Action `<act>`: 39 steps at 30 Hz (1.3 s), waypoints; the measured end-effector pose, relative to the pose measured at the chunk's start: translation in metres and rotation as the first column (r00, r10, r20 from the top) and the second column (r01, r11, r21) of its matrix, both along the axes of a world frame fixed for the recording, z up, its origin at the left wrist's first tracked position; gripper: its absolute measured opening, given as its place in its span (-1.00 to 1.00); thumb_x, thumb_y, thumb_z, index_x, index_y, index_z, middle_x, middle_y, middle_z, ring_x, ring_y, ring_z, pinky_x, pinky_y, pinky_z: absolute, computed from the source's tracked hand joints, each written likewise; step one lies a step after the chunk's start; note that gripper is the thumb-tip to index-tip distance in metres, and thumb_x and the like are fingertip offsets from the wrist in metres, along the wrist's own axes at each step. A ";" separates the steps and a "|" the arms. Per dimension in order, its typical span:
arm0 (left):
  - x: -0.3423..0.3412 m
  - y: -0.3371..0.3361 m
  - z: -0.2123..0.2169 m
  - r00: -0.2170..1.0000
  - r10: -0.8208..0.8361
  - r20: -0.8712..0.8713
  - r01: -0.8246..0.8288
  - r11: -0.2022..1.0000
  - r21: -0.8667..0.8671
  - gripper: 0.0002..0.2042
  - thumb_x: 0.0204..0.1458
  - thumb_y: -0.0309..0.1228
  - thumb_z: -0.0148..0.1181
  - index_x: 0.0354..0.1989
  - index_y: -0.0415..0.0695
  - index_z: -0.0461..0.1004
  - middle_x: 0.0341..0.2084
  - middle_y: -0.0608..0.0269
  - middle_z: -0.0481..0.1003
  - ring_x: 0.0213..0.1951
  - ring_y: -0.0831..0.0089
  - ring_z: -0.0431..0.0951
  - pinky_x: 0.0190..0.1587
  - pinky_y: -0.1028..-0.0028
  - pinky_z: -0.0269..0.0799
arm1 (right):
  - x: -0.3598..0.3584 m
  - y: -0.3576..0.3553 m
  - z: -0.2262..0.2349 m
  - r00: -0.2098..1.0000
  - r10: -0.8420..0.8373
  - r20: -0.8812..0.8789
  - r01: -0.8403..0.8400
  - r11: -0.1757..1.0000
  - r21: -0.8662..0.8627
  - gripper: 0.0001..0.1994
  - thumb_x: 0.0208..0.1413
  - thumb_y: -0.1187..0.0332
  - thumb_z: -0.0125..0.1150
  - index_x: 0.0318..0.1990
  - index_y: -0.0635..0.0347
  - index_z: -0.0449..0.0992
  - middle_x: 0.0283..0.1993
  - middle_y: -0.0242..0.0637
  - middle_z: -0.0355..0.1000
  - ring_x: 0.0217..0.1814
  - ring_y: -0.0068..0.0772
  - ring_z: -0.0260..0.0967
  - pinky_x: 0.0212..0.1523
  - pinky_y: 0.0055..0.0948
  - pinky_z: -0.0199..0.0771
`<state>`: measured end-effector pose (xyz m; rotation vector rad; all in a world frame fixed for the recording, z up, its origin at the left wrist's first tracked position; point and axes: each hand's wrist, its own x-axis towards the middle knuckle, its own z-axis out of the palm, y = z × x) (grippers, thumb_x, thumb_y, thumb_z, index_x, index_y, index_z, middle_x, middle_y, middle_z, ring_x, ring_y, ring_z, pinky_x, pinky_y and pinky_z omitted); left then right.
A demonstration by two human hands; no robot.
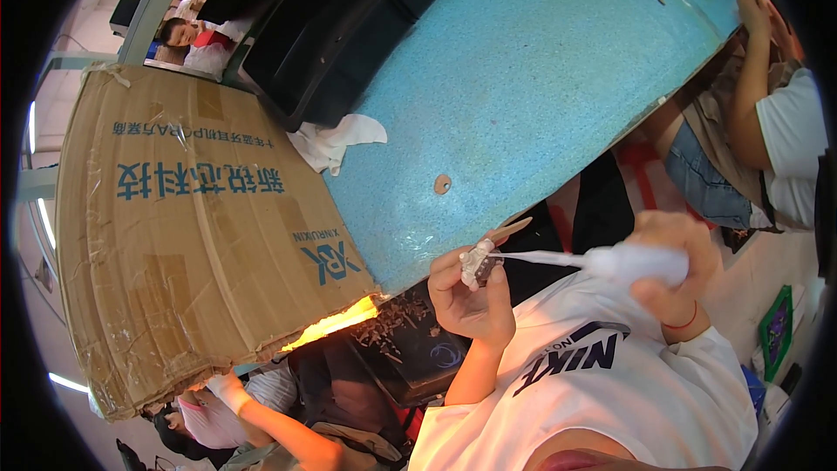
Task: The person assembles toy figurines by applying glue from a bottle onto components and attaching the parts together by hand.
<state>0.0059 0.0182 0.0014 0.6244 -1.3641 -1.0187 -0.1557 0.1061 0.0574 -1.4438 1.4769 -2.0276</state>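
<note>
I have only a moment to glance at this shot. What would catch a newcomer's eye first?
Low in the middle, the left hand pinches a small pale piece on a wooden stick, while the right hand aims a white squeeze bottle at it. A big cardboard box fills the left, beside the blue table.

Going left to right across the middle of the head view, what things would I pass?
Big cardboard box → white cloth → left hand holding a small white piece → white squeeze bottle → right hand gripping it.
</note>
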 end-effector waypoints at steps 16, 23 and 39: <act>0.036 -0.034 0.010 0.962 0.179 -0.204 -0.081 0.906 0.416 -0.73 0.04 -0.55 0.02 -0.05 -0.21 0.32 -0.21 0.27 0.41 -0.40 0.55 0.42 -0.56 0.57 0.37 | -0.054 -0.136 -0.077 0.979 -0.006 -0.203 0.071 0.948 0.311 -0.70 -0.21 0.50 0.28 -0.23 0.28 0.44 -0.26 -0.20 0.40 -0.18 -0.32 0.34 -0.14 -0.38 0.29; 0.046 -0.040 0.001 0.947 0.254 -0.194 -0.168 0.913 0.372 -0.74 0.00 -0.59 0.05 -0.10 -0.21 0.33 -0.21 0.23 0.40 -0.40 0.52 0.45 -0.59 0.59 0.36 | -0.033 -0.132 -0.075 0.745 -0.404 -0.530 0.514 0.855 0.072 -0.74 -0.20 0.55 0.25 -0.26 0.29 0.45 -0.30 -0.13 0.39 -0.28 -0.10 0.35 -0.22 -0.28 0.37; 0.048 -0.043 -0.008 0.947 0.312 0.072 -0.303 0.946 -0.116 -0.68 -0.18 -0.80 0.12 -0.23 -0.25 0.28 -0.20 0.02 0.33 -0.27 0.31 0.50 -0.26 0.46 0.53 | 0.047 -0.116 -0.013 0.775 0.405 0.485 -0.604 0.701 0.379 -0.90 -0.01 0.59 0.10 -0.31 0.40 0.44 -0.41 -0.18 0.42 -0.47 -0.40 0.45 -0.59 -0.56 0.43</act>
